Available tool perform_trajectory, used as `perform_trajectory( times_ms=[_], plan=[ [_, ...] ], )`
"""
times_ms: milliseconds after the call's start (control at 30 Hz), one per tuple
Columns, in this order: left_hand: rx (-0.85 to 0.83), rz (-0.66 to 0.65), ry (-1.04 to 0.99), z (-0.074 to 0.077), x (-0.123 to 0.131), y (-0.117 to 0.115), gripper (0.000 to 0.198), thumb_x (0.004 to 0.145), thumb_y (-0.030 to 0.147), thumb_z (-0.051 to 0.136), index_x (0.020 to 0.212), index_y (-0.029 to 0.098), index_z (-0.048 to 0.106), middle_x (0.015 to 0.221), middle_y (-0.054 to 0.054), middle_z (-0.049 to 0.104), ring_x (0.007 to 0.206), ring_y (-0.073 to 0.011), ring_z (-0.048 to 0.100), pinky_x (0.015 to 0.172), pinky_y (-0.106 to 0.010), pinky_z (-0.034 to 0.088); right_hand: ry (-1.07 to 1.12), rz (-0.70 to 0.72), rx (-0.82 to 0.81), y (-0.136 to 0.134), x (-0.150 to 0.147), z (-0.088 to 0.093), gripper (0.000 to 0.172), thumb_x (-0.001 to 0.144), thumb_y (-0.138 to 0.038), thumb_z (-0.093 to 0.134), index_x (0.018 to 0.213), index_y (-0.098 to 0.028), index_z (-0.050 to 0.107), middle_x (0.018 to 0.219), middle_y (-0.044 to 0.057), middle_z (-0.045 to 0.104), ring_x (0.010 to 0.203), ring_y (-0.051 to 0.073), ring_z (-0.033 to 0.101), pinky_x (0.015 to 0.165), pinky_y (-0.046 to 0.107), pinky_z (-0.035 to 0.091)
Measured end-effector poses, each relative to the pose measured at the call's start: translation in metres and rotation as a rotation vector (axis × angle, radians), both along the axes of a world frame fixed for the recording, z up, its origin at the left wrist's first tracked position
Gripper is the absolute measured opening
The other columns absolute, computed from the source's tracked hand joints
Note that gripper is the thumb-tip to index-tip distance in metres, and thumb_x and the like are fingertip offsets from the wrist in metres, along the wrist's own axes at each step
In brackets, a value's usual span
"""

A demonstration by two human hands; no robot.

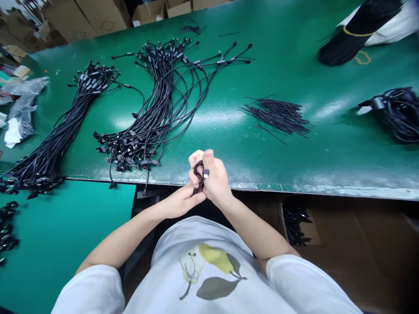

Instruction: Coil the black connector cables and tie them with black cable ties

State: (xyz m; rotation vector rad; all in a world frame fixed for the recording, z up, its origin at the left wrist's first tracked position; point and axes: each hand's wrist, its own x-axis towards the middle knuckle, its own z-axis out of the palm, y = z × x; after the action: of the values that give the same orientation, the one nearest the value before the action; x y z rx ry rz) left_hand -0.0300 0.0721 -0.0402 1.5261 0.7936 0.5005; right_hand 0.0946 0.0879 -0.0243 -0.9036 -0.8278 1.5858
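left hand (180,201) and right hand (214,181) pinch a black cable (197,169) at a green workbench (281,174) with cable bundles (153,104), cardboard boxes (85,17) beyond.

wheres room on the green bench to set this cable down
Widest bare patch: the green bench mat along the front edge, between the short loose black wires and the coiled black cables. Another lies above those wires, below the yellow-tied black bundle. Crowded: the left, where long black cable bundles spread.
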Motion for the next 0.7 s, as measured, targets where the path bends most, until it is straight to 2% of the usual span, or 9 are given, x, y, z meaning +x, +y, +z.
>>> perform_trajectory(
  times_ms=[100, 200, 267, 333, 433, 500, 567, 633, 700],
  plan=[
    [-0.245, -0.004, -0.115, 0.000, 0.004, -0.004, 0.039, 0.087, 0.055, 0.055, 0.083, 0.016, 0.058, 0.078, -0.005, 0.060, 0.080, -0.0193, 0.059, 0.084, -0.036, 0.050, -0.061, 0.029, -0.007, 0.006, 0.004, 0.000, 0.069, 0.078, -0.086, 0.030, 0.072, -0.019, 0.048, 0.055, -0.002, 0.046, 0.038, 0.007, 0.039, 0.036, 0.021, 0.031],
    [-0.534, 0.073, -0.238, 0.002, 0.005, -0.009, 0.044, 0.084, 0.060, 0.056, 0.074, 0.018, 0.046, 0.062, 0.004, 0.043, 0.055, -0.0099, 0.045, 0.061, -0.030, 0.050, -0.305, 0.074, 0.166, 0.011, 0.030, 0.007, 0.066, 0.083, -0.081, 0.029, 0.079, -0.019, 0.053, 0.069, 0.002, 0.055, 0.057, 0.013, 0.058, 0.050, 0.025, 0.047],
    [-0.602, 0.217, -0.202, 0.003, 0.003, -0.009, 0.046, 0.082, 0.060, 0.058, 0.073, 0.019, 0.040, 0.060, 0.008, 0.033, 0.049, -0.0063, 0.034, 0.047, -0.020, 0.040, -0.608, 0.016, 0.427, 0.013, 0.051, 0.014, 0.058, 0.088, -0.072, 0.036, 0.084, -0.019, 0.059, 0.088, 0.007, 0.060, 0.083, 0.019, 0.064, 0.070, 0.031, 0.053],
    [-0.596, 0.271, -0.108, 0.004, 0.000, -0.007, 0.046, 0.082, 0.060, 0.059, 0.074, 0.020, 0.038, 0.061, 0.008, 0.031, 0.049, -0.0055, 0.030, 0.041, -0.016, 0.029, -0.926, 0.028, 0.770, 0.013, 0.068, 0.019, 0.044, 0.092, -0.060, 0.043, 0.092, -0.021, 0.063, 0.103, 0.009, 0.061, 0.104, 0.023, 0.059, 0.090, 0.039, 0.048],
    [-0.531, 0.127, 0.011, 0.007, -0.003, -0.003, 0.043, 0.085, 0.059, 0.054, 0.078, 0.019, 0.044, 0.060, 0.008, 0.032, 0.048, -0.0060, 0.031, 0.041, -0.017, 0.030, -1.308, 0.336, 1.249, 0.007, 0.075, 0.017, 0.030, 0.098, -0.042, 0.043, 0.105, -0.019, 0.062, 0.101, 0.010, 0.063, 0.106, 0.025, 0.058, 0.103, 0.050, 0.036],
    [-0.507, 0.002, 0.060, 0.010, -0.005, -0.002, 0.040, 0.087, 0.057, 0.051, 0.086, 0.017, 0.048, 0.060, 0.008, 0.033, 0.048, -0.0064, 0.031, 0.042, -0.019, 0.033, -1.505, 0.553, 1.388, 0.003, 0.073, 0.011, 0.025, 0.099, -0.026, 0.039, 0.100, -0.014, 0.061, 0.085, 0.008, 0.063, 0.085, 0.022, 0.061, 0.095, 0.047, 0.041],
    [-0.467, -0.062, 0.125, 0.013, -0.007, -0.004, 0.036, 0.089, 0.053, 0.049, 0.093, 0.017, 0.050, 0.061, 0.007, 0.036, 0.047, -0.0070, 0.034, 0.042, -0.019, 0.034, -1.618, 0.676, 1.370, -0.002, 0.071, 0.006, 0.023, 0.098, -0.017, 0.037, 0.089, -0.013, 0.058, 0.072, 0.005, 0.059, 0.066, 0.017, 0.057, 0.074, 0.036, 0.045],
    [-0.298, -0.052, 0.227, 0.014, -0.009, -0.005, 0.029, 0.091, 0.047, 0.048, 0.092, 0.019, 0.051, 0.063, 0.005, 0.044, 0.050, -0.0092, 0.040, 0.046, -0.021, 0.036, -1.625, 0.766, 1.284, -0.005, 0.069, 0.004, 0.021, 0.099, -0.024, 0.040, 0.086, -0.014, 0.054, 0.073, 0.005, 0.058, 0.060, 0.015, 0.053, 0.058, 0.028, 0.036],
    [-0.065, -0.005, 0.317, 0.012, -0.011, -0.007, 0.020, 0.091, 0.040, 0.050, 0.089, 0.020, 0.055, 0.068, 0.001, 0.053, 0.057, -0.0129, 0.049, 0.052, -0.023, 0.038, -1.606, 0.819, 1.157, -0.005, 0.069, 0.005, 0.026, 0.099, -0.036, 0.044, 0.089, -0.014, 0.052, 0.081, 0.006, 0.060, 0.062, 0.014, 0.053, 0.052, 0.026, 0.028]
  ],
)
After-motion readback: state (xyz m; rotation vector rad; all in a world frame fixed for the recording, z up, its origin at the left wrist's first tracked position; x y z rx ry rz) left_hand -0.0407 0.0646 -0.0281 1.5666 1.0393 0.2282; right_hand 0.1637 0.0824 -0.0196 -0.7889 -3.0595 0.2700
